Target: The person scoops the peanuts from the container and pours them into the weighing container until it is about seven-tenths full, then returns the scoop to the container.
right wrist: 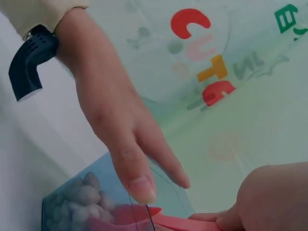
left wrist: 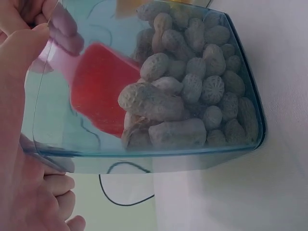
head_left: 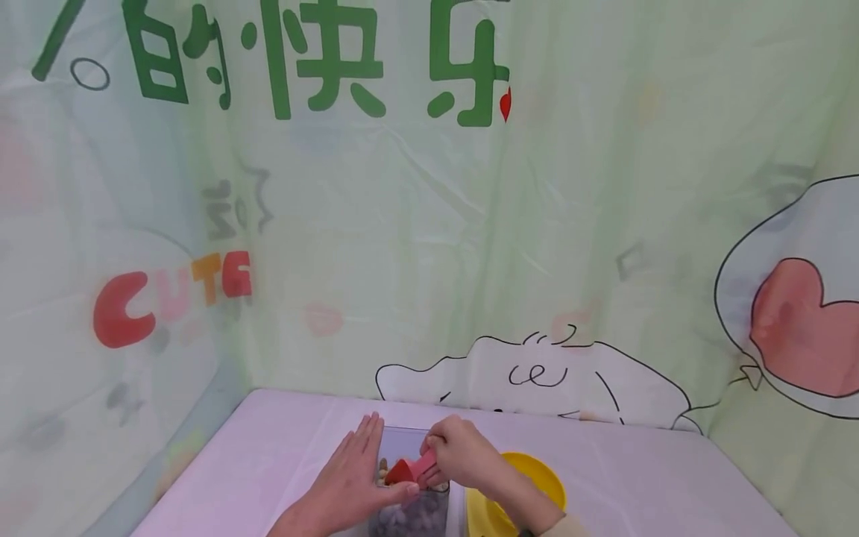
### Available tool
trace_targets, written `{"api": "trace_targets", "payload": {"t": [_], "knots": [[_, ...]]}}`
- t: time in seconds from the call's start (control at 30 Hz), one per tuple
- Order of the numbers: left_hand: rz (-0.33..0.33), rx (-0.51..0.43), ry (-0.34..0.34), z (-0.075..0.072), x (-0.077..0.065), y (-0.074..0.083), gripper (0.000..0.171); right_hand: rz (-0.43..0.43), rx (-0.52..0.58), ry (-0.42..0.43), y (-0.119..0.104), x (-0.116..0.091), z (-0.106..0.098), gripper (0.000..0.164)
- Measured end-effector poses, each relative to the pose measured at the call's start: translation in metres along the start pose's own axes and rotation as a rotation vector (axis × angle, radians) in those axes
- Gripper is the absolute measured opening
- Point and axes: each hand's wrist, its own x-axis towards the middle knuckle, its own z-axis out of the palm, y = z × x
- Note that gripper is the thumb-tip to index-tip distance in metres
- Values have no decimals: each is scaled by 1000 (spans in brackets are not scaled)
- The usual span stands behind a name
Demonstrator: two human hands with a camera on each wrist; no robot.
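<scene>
A clear plastic container stands on the table with unshelled peanuts heaped in its bottom. The left hand steadies it by the side, its long fingers fairly straight along the left wall and its thumb across the near side at the rim. From the right, the right hand grips the handle of a red-pink scoop. The scoop's head is inside the container, tilted down against the peanuts, as the left wrist view shows through the wall. Whether it carries any peanuts is hidden.
Right of the container is a yellow bowl, partly covered by the right forearm. A pale yellow object lies beside it. The table has a light pinkish cover, and a printed curtain hangs behind and at the sides.
</scene>
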Motion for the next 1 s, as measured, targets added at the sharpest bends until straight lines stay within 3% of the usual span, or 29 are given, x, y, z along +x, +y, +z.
{"api": "trace_targets", "payload": {"t": [0.23,0.43,0.7,1.0], "knots": [[4,-10,17,0,2,-1,115,47,59,-22,-1,4,-1,24],[-16,-2,10,3,2,-4,117,132,217,-64,8,7,-4,28],[4,3,-7,2,1,-1,116,97,192,-85,5,4,2,28],[-21,10,-22,2,2,-2,119,164,369,-65,16,1,0,27]]}}
